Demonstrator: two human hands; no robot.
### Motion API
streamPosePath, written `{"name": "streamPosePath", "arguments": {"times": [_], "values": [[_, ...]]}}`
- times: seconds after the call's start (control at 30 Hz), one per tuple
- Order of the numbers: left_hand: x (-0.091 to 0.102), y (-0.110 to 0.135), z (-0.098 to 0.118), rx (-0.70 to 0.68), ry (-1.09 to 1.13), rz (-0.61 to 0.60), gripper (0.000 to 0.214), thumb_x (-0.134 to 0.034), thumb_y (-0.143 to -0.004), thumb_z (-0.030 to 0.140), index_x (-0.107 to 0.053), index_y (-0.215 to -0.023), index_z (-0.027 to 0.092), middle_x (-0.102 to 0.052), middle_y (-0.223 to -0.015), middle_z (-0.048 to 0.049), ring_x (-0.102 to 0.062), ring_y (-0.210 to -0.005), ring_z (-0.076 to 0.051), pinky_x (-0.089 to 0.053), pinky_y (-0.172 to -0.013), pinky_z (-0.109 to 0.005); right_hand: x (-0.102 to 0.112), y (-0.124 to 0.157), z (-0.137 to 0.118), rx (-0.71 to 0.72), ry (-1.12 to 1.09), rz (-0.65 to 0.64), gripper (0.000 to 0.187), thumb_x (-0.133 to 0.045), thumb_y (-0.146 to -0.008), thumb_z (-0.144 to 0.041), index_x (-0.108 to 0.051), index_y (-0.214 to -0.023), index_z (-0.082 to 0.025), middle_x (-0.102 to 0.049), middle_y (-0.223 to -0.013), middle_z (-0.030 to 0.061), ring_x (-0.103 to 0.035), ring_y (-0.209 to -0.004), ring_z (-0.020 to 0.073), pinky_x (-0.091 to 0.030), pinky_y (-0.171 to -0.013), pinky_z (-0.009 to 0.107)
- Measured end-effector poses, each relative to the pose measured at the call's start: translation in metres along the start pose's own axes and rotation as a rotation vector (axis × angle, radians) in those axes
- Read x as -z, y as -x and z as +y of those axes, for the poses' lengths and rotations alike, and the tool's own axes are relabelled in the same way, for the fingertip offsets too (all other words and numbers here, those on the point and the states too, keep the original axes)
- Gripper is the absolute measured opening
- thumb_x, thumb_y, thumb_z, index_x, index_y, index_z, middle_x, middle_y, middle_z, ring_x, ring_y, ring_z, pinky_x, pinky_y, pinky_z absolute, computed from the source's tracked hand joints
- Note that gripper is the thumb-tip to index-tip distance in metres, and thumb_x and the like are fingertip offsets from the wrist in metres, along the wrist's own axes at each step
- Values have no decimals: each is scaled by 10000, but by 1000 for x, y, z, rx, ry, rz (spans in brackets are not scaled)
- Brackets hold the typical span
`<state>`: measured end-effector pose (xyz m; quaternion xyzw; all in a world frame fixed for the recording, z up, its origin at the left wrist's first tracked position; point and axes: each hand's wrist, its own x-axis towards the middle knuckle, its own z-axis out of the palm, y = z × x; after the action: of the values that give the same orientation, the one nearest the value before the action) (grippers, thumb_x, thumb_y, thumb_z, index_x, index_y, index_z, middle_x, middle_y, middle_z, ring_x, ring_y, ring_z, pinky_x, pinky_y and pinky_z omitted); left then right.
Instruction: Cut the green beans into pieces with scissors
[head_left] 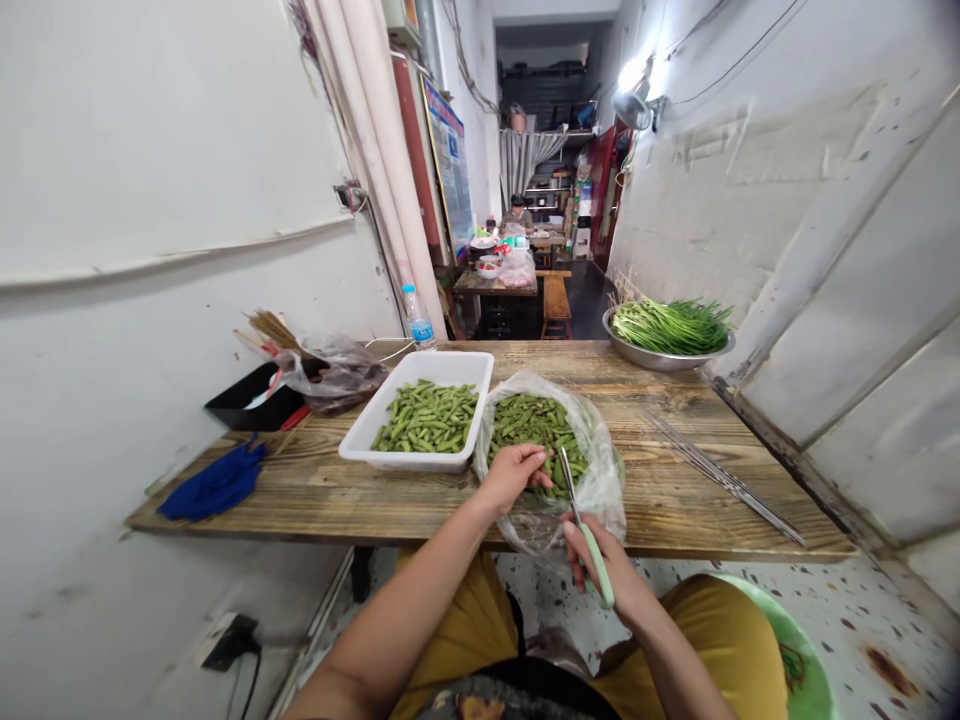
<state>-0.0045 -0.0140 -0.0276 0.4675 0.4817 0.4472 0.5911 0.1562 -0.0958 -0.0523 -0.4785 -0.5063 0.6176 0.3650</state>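
The left hand [514, 470] pinches green bean pods [534, 420] inside the crinkled clear plastic bag [604, 482], which sags over the near edge of the rough wooden table [675, 500]. The right hand [611, 572] is clenched around pale-green-handled scissors [583, 525], blades pointing up close to the other hand. I'd judge a careless snip could nick it, or the bag could slide off. The white plastic tray [360, 447] sits just left; bare board lies right, before the thin metal skewers [720, 476]

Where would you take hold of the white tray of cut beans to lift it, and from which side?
On the white tray, probably the out-turned rim's near corners, from the seated side: the lip gives purchase, beans fill it, the plastic bag crowds its right.
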Motion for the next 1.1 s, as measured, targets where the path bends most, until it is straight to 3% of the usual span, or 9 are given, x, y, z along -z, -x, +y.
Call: {"name": "streamPosePath", "arguments": {"times": [0.13, 0.33, 0.57, 0.87, 1.0, 1.1], "values": [[0, 2, 1, 70, 54, -32, 267, -620, -706, 256, -616, -921, 97, -606, -561, 6, -495, -450, -58, -354, -482, -175, -2, -5, 3, 17, 72, -7, 416, -545, -769, -551, -526, -981, -193, -442, -534, -75, -398, -379, 82, -356, -338, 196], [-1, 5, 1, 10, -133, 106, 169, -626, -672, 212, -681, -795, 110, -523, -485, 45, -424, -452, -69, -316, -473, -198, -3, -4, 1, 38, 136, -18, 390, -528, -794, -529, -521, -997, -195, -428, -521, -78, -395, -372, 80, -349, -338, 189], [9, 10, 8, -2, -329, -41, 217, -589, -689, 207, -697, -846, 103, -501, -464, 54, -393, -454, -78, -303, -498, -211, 2, -6, -2, 20, 191, -21, 406, -535, -773, -542, -548, -966, -185, -386, -462, -97, -341, -309, 71, -309, -306, 189], [3, 11, 16, 102, -156, -47, 100, -603, -641, 129, -575, -737, 126, -540, -487, 53, -484, -427, -71, -333, -428, -181, 9, -9, -7, 28, 291, 29, 362, -613, -708, -529, -608, -788, -176, -378, -376, -83, -373, -325, 80, -298, -340, 190], [2, 10, 15, 112, -130, -113, 123, -625, -628, 104, -562, -732, 124, -556, -457, 43, -500, -401, -72, -338, -400, -166, 8, -10, -3, -26, 191, 7, 408, -608, -703, -550, -582, -882, -185, -398, -416, -92, -360, -295, 79, -278, -293, 190], [2, 8, 13, 116, -7, -111, 194, -667, -623, 120, -556, -782, 124, -592, -476, 24, -524, -408, -76, -379, -412, -164, 7, -8, -2, -9, 50, -21, 413, -572, -737, -565, -540, -917, -196, -463, -510, -77, -415, -343, 85, -338, -311, 195]]}}
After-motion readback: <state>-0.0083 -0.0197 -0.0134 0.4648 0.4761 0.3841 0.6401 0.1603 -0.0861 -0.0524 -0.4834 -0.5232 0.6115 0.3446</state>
